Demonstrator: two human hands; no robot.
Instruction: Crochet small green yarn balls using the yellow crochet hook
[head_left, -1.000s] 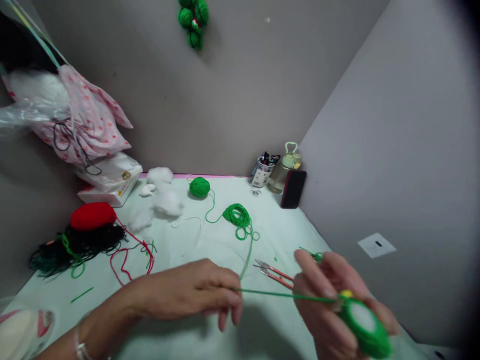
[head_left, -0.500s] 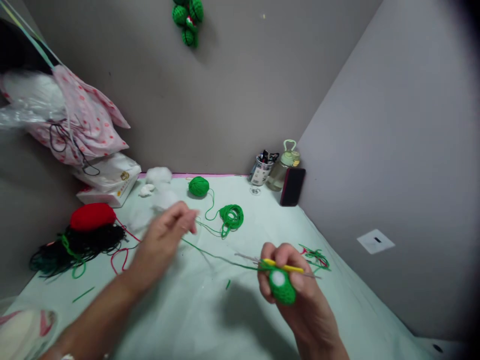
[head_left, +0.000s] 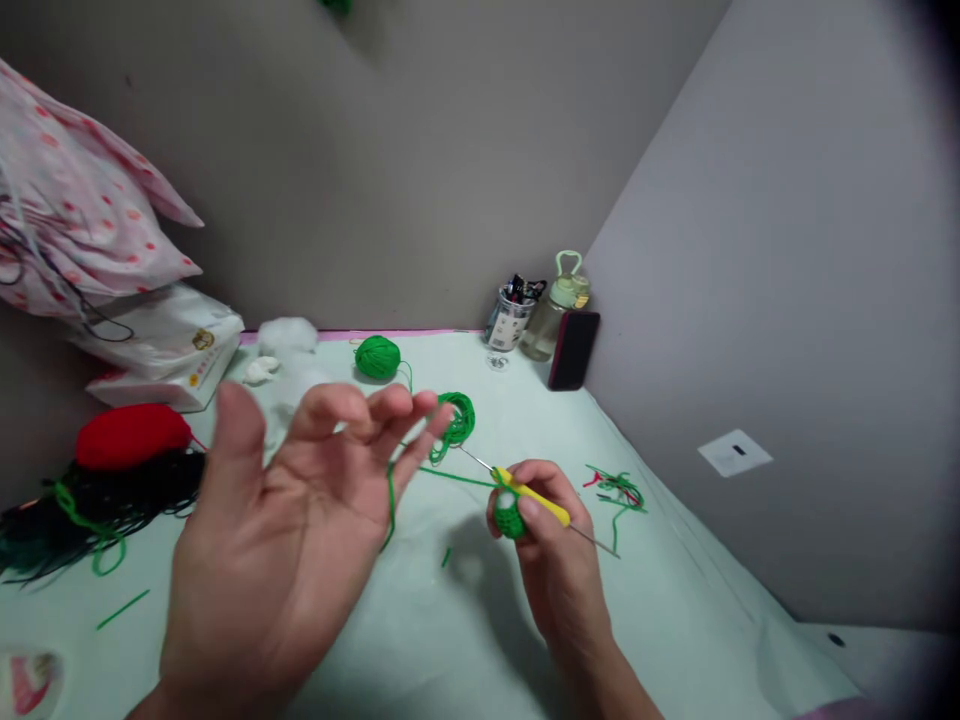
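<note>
Above the bench [head_left: 675, 620], your left hand [head_left: 277, 540] was spread and your right hand [head_left: 562, 560] was clamped on its work.
Your left palm faced up, fingers apart, gripping nothing; your right hand pinched a yellow-handled hook [head_left: 551, 508] together with a small green crocheted piece [head_left: 510, 518], held in front of its thumb and fingers, clear of the surface. Behind, the coil of green yarn [head_left: 466, 425] lay loose; overlapping turns could have tangled if pulled unevenly. The clippings [head_left: 621, 490] trailed an end near the hook's rear tip; contact could not be told, but a low swing risked a snag. The green strand [head_left: 461, 477] ran from the piece to your left little finger; with those fingers spread, slack could have let it slip off, and a sharp tug could have dragged stitches off the hook.
</note>
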